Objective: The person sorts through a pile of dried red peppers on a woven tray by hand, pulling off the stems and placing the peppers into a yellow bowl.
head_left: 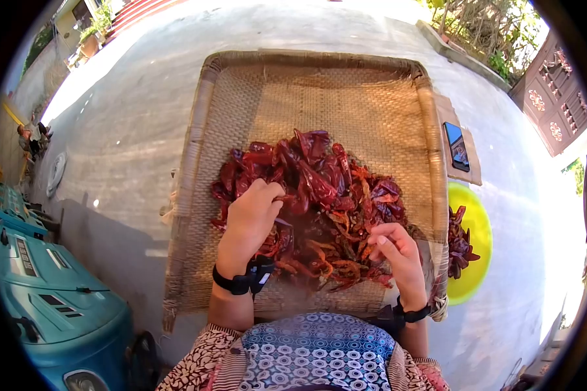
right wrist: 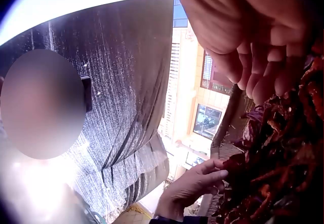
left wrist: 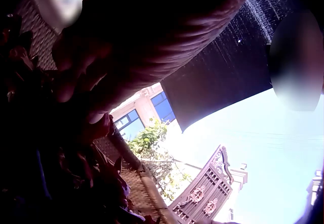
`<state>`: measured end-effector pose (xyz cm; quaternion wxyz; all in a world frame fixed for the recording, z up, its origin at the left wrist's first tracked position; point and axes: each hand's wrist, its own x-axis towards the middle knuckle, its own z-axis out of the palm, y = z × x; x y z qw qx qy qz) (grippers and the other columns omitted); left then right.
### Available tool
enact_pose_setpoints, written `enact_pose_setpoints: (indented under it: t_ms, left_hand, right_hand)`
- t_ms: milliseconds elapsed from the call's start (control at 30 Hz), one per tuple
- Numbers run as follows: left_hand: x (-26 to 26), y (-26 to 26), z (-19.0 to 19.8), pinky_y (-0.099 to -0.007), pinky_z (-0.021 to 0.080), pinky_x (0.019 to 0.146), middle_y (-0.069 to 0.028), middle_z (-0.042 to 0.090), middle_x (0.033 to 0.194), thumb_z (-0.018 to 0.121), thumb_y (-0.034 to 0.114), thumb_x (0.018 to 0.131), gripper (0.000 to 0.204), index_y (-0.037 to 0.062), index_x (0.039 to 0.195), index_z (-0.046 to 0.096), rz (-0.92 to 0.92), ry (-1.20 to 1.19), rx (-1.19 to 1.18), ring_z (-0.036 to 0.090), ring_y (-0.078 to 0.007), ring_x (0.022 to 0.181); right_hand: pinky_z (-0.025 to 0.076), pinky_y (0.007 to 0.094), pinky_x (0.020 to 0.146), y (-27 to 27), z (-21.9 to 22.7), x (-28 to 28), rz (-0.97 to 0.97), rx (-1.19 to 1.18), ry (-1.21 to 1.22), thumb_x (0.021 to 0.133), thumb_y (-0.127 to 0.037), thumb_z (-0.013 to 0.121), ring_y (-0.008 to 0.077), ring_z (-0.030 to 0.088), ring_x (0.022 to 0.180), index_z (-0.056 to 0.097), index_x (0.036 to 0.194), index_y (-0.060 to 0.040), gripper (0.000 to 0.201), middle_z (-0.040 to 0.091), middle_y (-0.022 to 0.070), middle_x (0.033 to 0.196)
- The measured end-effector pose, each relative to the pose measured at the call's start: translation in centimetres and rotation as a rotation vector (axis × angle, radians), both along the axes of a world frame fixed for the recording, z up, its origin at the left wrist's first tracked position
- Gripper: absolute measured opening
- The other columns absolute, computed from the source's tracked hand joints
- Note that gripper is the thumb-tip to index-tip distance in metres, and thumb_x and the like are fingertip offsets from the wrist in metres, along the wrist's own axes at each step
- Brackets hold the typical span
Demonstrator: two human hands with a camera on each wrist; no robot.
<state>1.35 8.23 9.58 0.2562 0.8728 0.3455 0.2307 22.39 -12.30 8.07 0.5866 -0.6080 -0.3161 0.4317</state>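
Note:
Dried red chili peppers (head_left: pixel 319 176) lie heaped on a woven bamboo tray (head_left: pixel 346 91). Larger, glossy, dark red ones are toward the far left side of the heap; thinner orange-red pieces (head_left: pixel 332 257) lie nearer the body. My left hand (head_left: pixel 257 208) is at the heap's left part, its thumb and fingers pinching a dark red chili, as the right wrist view (right wrist: pixel 195 186) also shows. Over the right edge of the heap, my right hand (head_left: pixel 398 254) has loosely bent fingers, with nothing seen between them. The left wrist view is dark around the left fingertips.
Right of the tray, a yellow-green basin (head_left: pixel 473 274) contains several dark chilies (head_left: pixel 462 244). A phone (head_left: pixel 456 146) lies on cardboard (head_left: pixel 475 171) beyond it. A teal vehicle (head_left: pixel 59 306) stands at the left. Raised rims (head_left: pixel 434 130) border the tray.

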Motion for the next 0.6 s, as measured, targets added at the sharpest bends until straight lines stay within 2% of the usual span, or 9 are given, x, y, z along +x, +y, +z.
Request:
enact_pose_setpoints:
  t_ms: [133,167,233,267,300,333,367,500,600]
  left_hand:
    - [0.2,-1.2,2.0,-0.0284,0.048,0.070,-0.0062,0.060,0.086,0.064,0.006,0.088,0.016,-0.0005,0.102,0.060,-0.111,-0.289,-0.185,0.057,-0.0141,0.076]
    - [0.4,-1.5,2.4,-0.0296,0.048,0.070,-0.0088,0.063,0.087,0.063,0.007,0.090,0.012,-0.0009,0.098,0.059,-0.192,-0.283,-0.282,0.060,-0.0180,0.075]
    - [1.3,-2.5,2.2,-0.0270,0.048,0.069,-0.0036,0.061,0.086,0.062,0.008,0.092,0.009,0.0009,0.097,0.059,-0.293,-0.329,-0.700,0.058,-0.0117,0.075]
    - [1.9,-3.1,2.1,-0.0257,0.047,0.069,-0.0010,0.060,0.085,0.061,0.008,0.093,0.008,0.0018,0.097,0.060,-0.340,-0.348,-0.909,0.056,-0.0086,0.075]
    - [2.5,-3.7,1.8,-0.0224,0.047,0.067,0.0033,0.058,0.085,0.060,0.009,0.094,0.007,0.0032,0.098,0.059,-0.346,-0.316,-0.910,0.053,-0.0033,0.076]
    - [3.1,-4.1,0.6,-0.0199,0.045,0.063,0.0032,0.060,0.085,0.062,0.015,0.094,0.013,0.0033,0.100,0.060,-0.348,-0.349,-0.947,0.053,-0.0038,0.071]
    - [3.5,-4.2,-0.3,-0.0197,0.045,0.063,0.0028,0.061,0.085,0.062,0.016,0.095,0.015,0.0030,0.101,0.060,-0.357,-0.368,-1.032,0.054,-0.0039,0.071]
    - [3.8,-3.8,-2.0,-0.0202,0.047,0.064,0.0005,0.063,0.088,0.063,0.016,0.094,0.018,0.0020,0.105,0.061,-0.377,-0.359,-1.246,0.056,-0.0052,0.071]
    - [4.0,-3.3,-2.4,-0.0261,0.049,0.066,-0.0036,0.062,0.086,0.067,0.013,0.089,0.018,0.0014,0.100,0.060,-0.108,-0.361,-0.737,0.058,-0.0108,0.071]
  right_hand:
    - [0.046,0.0210,0.065,0.7,0.1,-1.5,0.112,0.001,-0.035,0.093,-0.011,0.061,0.0064,0.056,0.076,0.058,0.116,-0.0035,0.024,0.061,0.0057,0.102]
    - [0.046,0.0212,0.064,0.9,0.5,-2.1,0.107,0.017,-0.065,0.092,-0.011,0.062,0.0062,0.056,0.076,0.059,0.116,-0.0033,0.025,0.061,0.0062,0.102]
    - [0.046,0.0232,0.063,1.6,0.3,-3.3,0.073,0.066,-0.136,0.091,-0.012,0.064,0.0069,0.055,0.075,0.059,0.116,-0.0032,0.027,0.061,0.0072,0.102]
    - [0.046,0.0238,0.063,1.7,-0.3,-3.0,0.150,0.066,-0.286,0.091,-0.013,0.063,0.0071,0.055,0.074,0.060,0.116,-0.0030,0.027,0.062,0.0069,0.100]
    - [0.046,0.0244,0.063,1.7,-1.0,-2.7,0.226,0.065,-0.435,0.092,-0.013,0.063,0.0073,0.055,0.073,0.060,0.115,-0.0028,0.026,0.063,0.0066,0.098]
    - [0.047,0.0250,0.062,1.9,-1.0,-2.7,0.302,0.064,-0.584,0.092,-0.014,0.062,0.0075,0.056,0.072,0.060,0.115,-0.0027,0.025,0.063,0.0063,0.095]
    - [0.048,0.0264,0.061,1.7,-0.4,-3.4,0.301,-0.041,-0.227,0.093,-0.014,0.060,0.0083,0.056,0.068,0.061,0.111,-0.0019,0.021,0.065,0.0052,0.086]
    - [0.047,0.0240,0.060,0.9,-0.6,-3.1,0.226,-0.067,-0.148,0.095,-0.013,0.058,0.0059,0.057,0.067,0.063,0.107,-0.0026,0.016,0.064,0.0021,0.082]
    - [0.046,0.0217,0.060,-0.2,-0.5,-1.3,0.063,-0.048,-0.092,0.096,-0.015,0.056,0.0044,0.056,0.066,0.063,0.106,-0.0031,0.016,0.065,0.0002,0.085]
